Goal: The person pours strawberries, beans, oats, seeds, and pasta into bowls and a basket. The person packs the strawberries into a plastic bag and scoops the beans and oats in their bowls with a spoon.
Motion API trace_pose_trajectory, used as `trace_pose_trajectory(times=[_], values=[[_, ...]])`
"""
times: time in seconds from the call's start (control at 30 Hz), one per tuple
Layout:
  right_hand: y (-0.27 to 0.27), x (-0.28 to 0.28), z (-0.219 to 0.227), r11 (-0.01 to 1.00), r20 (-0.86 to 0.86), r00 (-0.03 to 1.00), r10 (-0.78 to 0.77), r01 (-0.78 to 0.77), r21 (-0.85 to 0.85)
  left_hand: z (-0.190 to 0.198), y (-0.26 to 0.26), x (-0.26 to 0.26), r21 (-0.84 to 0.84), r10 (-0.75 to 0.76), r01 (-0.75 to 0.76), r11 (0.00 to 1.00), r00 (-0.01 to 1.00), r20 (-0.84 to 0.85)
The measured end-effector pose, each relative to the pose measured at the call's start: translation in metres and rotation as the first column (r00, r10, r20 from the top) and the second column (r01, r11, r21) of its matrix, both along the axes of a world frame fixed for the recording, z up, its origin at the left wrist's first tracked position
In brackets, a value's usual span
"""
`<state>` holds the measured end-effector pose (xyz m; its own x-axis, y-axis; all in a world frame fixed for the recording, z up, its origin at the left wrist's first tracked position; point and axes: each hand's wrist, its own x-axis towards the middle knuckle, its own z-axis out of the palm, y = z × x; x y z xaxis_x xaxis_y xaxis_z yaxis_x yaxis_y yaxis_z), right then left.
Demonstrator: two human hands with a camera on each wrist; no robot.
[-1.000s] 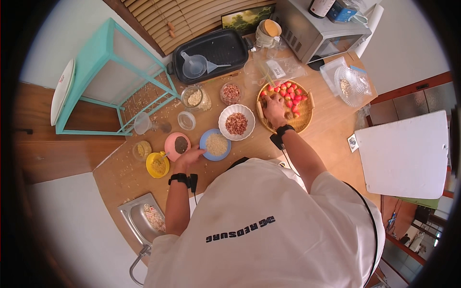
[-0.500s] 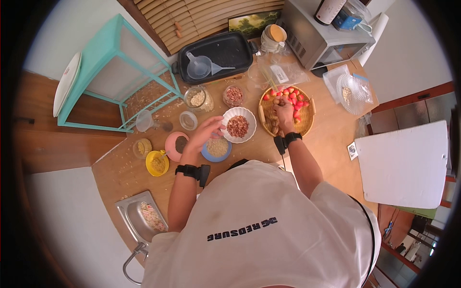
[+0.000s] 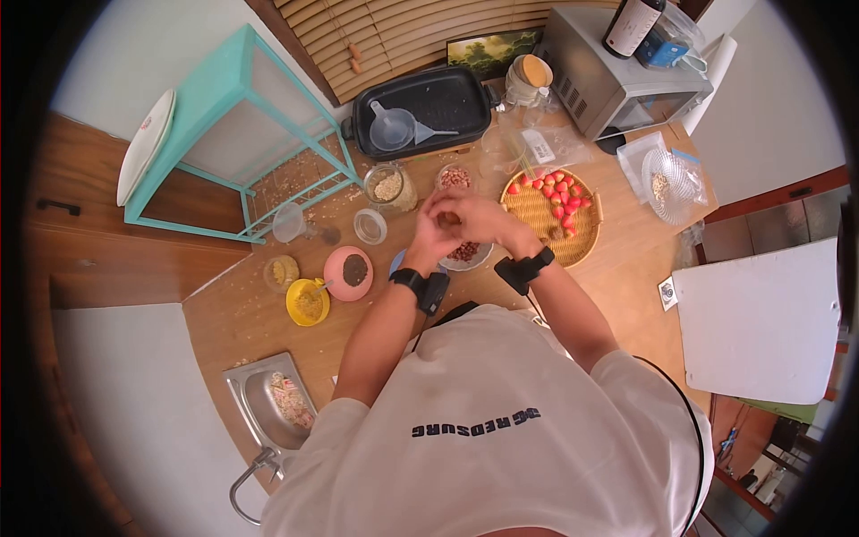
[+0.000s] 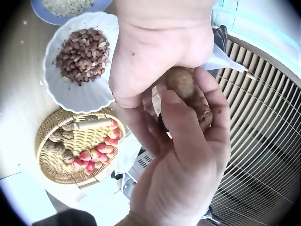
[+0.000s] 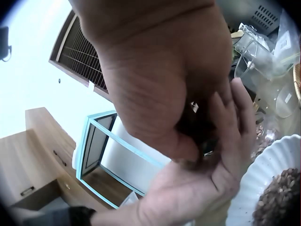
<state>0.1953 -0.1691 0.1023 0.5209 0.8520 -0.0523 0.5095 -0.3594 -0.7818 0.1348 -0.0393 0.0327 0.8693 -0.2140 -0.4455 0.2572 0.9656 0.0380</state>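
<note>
My left hand and right hand meet over the white fluted bowl of reddish peanuts. Between them, in the left wrist view, two brown walnuts are enclosed. The right thumb lies across the walnuts while its fingers wrap the far side. My left fingers curl around them from the other side. The right wrist view has the walnuts mostly hidden in shadow. Beside the right hand, a wicker basket holds more walnuts and small red-and-yellow fruits.
Left of the hands are a pink bowl with dark grains, a yellow bowl and open glass jar. Behind stand a black pan with funnels, a microwave and, at left, a teal-framed rack.
My right hand has left the basket with walnuts, moving left to above the white bowl. My left hand has risen from beside the blue plate and joined it around the walnuts.
</note>
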Motion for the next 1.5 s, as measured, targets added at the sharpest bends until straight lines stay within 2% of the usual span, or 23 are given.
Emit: trace_pose_trajectory(times=[0.03, 0.1, 0.2, 0.27, 0.3, 0.37, 0.4, 0.43, 0.47, 0.5, 0.57, 0.63, 0.7, 0.83, 0.9, 1.0, 1.13, 1.17, 1.2, 1.23, 1.3, 1.4, 1.5], values=[[-0.001, -0.003, 0.001, 0.995, 0.036, 0.997, 0.074, -0.076, 0.071, 0.0, 0.001, -0.006, -0.001, 0.001, -0.001, 1.0, 1.0, -0.003], [0.0, -0.005, 0.001, 0.978, 0.072, 0.987, 0.146, -0.155, 0.143, -0.005, 0.006, -0.014, 0.191, 0.002, 0.013, 0.982, 0.997, -0.077], [0.003, -0.001, -0.003, 0.956, -0.134, 0.982, 0.13, -0.088, 0.28, -0.036, 0.022, -0.024, 0.123, 0.031, -0.032, 0.992, 0.999, 0.011], [0.002, 0.017, -0.015, 0.901, -0.458, 0.872, -0.175, 0.329, 0.282, -0.025, 0.032, -0.034, 0.019, 0.01, -0.011, 1.0, 0.998, 0.059], [0.0, 0.024, -0.018, 0.905, -0.461, 0.871, -0.168, 0.322, 0.279, -0.023, 0.037, -0.04, -0.079, -0.014, 0.023, 0.997, 0.993, 0.116], [0.001, 0.035, -0.022, 0.883, -0.089, 0.882, -0.463, 0.45, -0.136, -0.029, 0.051, -0.05, -0.05, 0.032, -0.028, 0.998, 0.996, 0.085], [0.005, 0.034, -0.029, 0.887, -0.092, 0.885, -0.456, 0.443, -0.132, -0.03, 0.057, -0.054, -0.017, 0.068, -0.067, 0.998, 0.996, 0.055], [0.009, 0.03, -0.041, 0.929, -0.029, 0.943, -0.333, 0.322, -0.183, -0.027, 0.059, -0.059, -0.014, 0.074, -0.073, 0.997, 0.996, 0.049], [0.012, 0.025, -0.053, 0.95, 0.028, 0.98, -0.198, 0.199, -0.24, -0.024, 0.061, -0.064, 0.079, 0.127, -0.126, 0.989, 0.992, -0.008], [0.018, 0.021, -0.062, 0.952, 0.027, 0.981, -0.191, 0.192, -0.238, -0.019, 0.064, -0.066, 0.174, 0.185, -0.173, 0.969, 0.981, -0.056], [0.041, 0.01, -0.076, 0.998, 0.156, 0.987, -0.03, 0.038, -0.051, -0.01, 0.069, -0.076, 0.167, 0.21, -0.2, 0.965, 0.977, -0.046], [0.072, 0.004, -0.078, 0.992, 0.181, 0.983, -0.008, 0.031, -0.121, -0.008, 0.073, -0.087, 0.161, 0.236, -0.227, 0.961, 0.971, -0.039], [0.1, -0.001, -0.071, 0.825, 0.183, 0.982, 0.042, 0.069, -0.561, -0.007, 0.077, -0.096, 0.135, 0.221, -0.216, 0.967, 0.975, -0.022], [0.119, -0.007, -0.101, 0.774, 0.205, 0.974, 0.098, 0.055, -0.63, -0.002, 0.078, -0.11, 0.164, 0.249, -0.247, 0.955, 0.968, 0.008], [0.122, -0.013, -0.114, 0.791, 0.349, 0.937, 0.023, 0.197, -0.579, 0.0, 0.079, -0.114, 0.196, 0.234, -0.229, 0.954, 0.972, -0.001], [0.117, -0.009, -0.125, 0.816, 0.432, 0.898, 0.078, 0.192, -0.545, -0.001, 0.082, -0.115, 0.174, 0.211, -0.209, 0.962, 0.977, 0.01], [0.085, 0.0, -0.06, 0.874, 0.349, 0.935, -0.066, 0.222, -0.431, 0.002, 0.08, -0.111, 0.081, 0.173, -0.173, 0.982, 0.985, 0.006], [0.07, 0.004, -0.048, 0.937, 0.404, 0.883, -0.24, 0.319, -0.14, 0.0, 0.08, -0.109, 0.082, 0.172, -0.172, 0.982, 0.985, 0.012], [0.056, 0.007, -0.037, 0.909, 0.403, 0.815, -0.416, 0.383, 0.164, -0.002, 0.079, -0.108, 0.083, 0.17, -0.171, 0.982, 0.985, 0.015], [0.043, 0.014, -0.025, 0.906, 0.412, 0.808, -0.422, 0.392, 0.16, -0.002, 0.077, -0.106, 0.075, 0.16, -0.161, 0.984, 0.987, 0.021], [0.016, 0.03, -0.008, 0.718, 0.139, 0.719, -0.681, 0.618, 0.321, -0.001, 0.072, -0.103, 0.08, 0.135, -0.135, 0.988, 0.991, 0.003], [-0.016, 0.069, -0.027, 0.613, 0.158, 0.602, -0.783, 0.701, 0.366, 0.003, 0.064, -0.096, 0.095, 0.084, -0.082, 0.992, 0.996, -0.016], [-0.034, 0.086, -0.043, 0.656, 0.169, 0.639, -0.75, 0.689, 0.307, 0.019, 0.055, -0.089, 0.091, 0.047, -0.045, 0.995, 0.999, -0.02]])
